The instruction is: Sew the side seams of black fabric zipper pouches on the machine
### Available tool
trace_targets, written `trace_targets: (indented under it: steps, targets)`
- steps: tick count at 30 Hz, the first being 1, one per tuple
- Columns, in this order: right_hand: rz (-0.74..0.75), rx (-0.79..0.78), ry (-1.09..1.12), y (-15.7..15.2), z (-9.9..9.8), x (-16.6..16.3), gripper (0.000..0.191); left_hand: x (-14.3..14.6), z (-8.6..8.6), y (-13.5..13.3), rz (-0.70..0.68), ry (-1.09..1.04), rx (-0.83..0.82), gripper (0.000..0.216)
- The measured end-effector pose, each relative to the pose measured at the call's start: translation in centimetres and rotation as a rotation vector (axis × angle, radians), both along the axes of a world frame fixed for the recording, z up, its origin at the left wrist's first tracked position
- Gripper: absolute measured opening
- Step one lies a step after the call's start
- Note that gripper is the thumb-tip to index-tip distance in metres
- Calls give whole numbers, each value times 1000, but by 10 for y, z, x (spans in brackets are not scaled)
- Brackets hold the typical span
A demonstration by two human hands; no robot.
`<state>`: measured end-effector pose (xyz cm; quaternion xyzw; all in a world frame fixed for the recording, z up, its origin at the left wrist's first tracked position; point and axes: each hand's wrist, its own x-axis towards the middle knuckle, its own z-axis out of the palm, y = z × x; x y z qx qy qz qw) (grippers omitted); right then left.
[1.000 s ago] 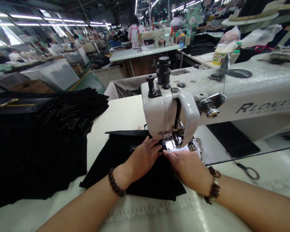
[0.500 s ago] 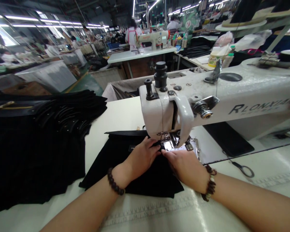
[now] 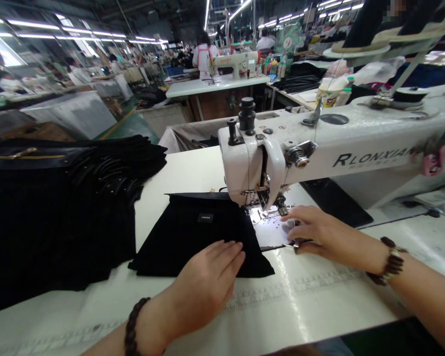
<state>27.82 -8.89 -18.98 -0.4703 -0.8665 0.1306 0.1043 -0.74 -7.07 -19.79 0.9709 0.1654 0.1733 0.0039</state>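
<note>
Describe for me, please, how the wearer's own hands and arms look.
Both the left hand and right hand are ungloved, and no sleeve shows on either forearm. The left wrist wears a bracelet of dark beads; the right wrist wears a chunkier bracelet mixing dark brown pieces with paler ones.

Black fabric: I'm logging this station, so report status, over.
Left hand flat on black fabric, label facing up. Right hand off the fabric, near metal plate, grip unclear. Machine head hides fabric's upper right corner.
</note>
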Motion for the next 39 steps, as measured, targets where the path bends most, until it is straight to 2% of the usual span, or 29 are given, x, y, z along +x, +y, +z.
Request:
trace_targets:
  steps: [1,4,6,10,13,17,19,21,23,25,28,34,39]
  targets:
    - [-11,27,4,2,-3,-3,12,-1,-2,2,-2,-59,-16,30]
    - [-116,143,-48,17,-11,-25,23,-3,-3,11,27,-184,-71,33]
    - [-192,208,-121,33,-15,-43,23,-3,-2,13,39,-188,-77,34]
    - [-171,219,-147,52,-16,-59,22,1,2,7,63,-115,-58,29]
    - [-99,212,-154,39,-10,-56,21,7,2,-1,157,-45,-55,21]
    - [81,178,-124,-2,-8,-54,17,12,-4,-5,200,66,-37,22]
    - [62,141,-58,-17,-11,-57,14,12,-6,-4,197,52,-25,21]
    - [-28,96,30,-24,-15,-59,16,11,-7,-3,195,33,-22,25]
    - [-88,74,110,-26,-18,-61,18,10,-7,-3,193,28,-29,33]
    - [-89,82,171,-25,-21,-62,24,9,-7,-4,198,12,-30,35]
    - [-36,116,227,-23,-24,-62,30,8,-9,-4,205,-50,-32,24]
    - [32,207,257,-27,-27,-63,26,7,-14,-2,180,-169,-33,19]
    - [125,272,237,-27,-23,-66,17,4,-13,0,148,-166,-67,17]
